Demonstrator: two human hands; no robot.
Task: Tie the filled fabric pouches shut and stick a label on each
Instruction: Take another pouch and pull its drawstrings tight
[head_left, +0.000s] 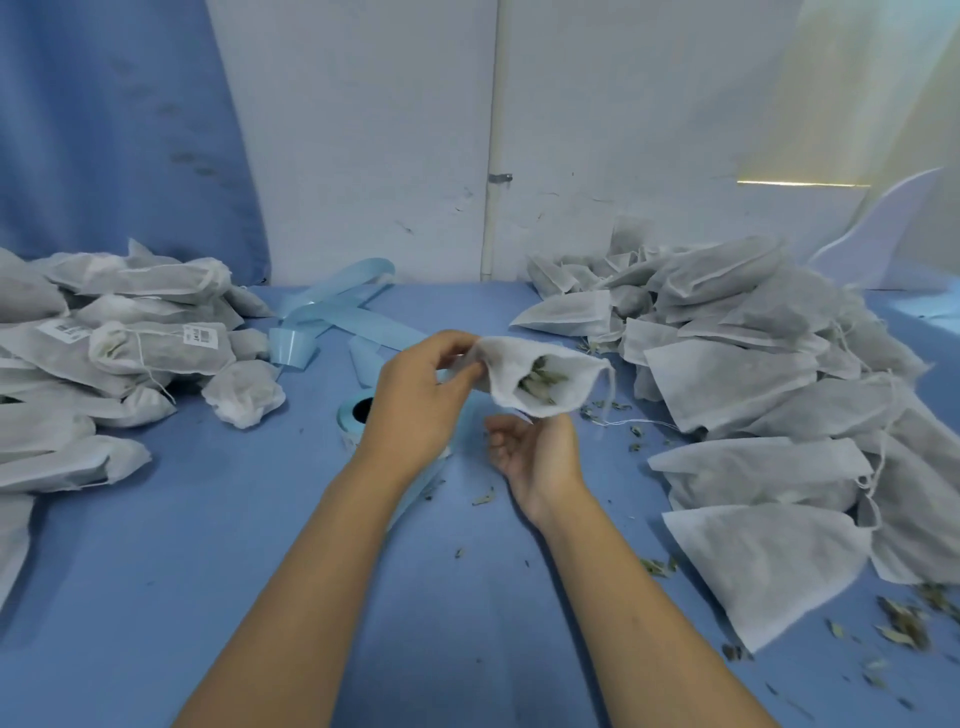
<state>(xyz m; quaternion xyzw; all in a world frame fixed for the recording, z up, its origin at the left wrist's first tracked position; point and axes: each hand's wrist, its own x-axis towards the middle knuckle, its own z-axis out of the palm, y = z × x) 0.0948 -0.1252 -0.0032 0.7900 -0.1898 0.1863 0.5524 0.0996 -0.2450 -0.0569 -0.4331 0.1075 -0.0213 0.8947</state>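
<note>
Judging by the two heaps, the job looks roughly midway. On the left of the blue cloth-covered counter lies a heap of finished white fabric pouches. Their necks are cinched with string, and at least two show white barcode labels. On the right, a larger heap of filled, untied white pouches waits with mouths open and drawstrings trailing.

One open white fabric pouch is held above the middle of the counter, its mouth gaping toward the camera with dried green leaves visible inside. The left hand pinches its rim between thumb and fingers. The right hand sits palm-up just under it, fingers loosely curled; I cannot tell whether they grip the pouch or its string. This pouch has neither tie nor label yet.

The pale blue label roll stands just behind the left hand, and spent pale blue backing strip curls beyond it.
</note>
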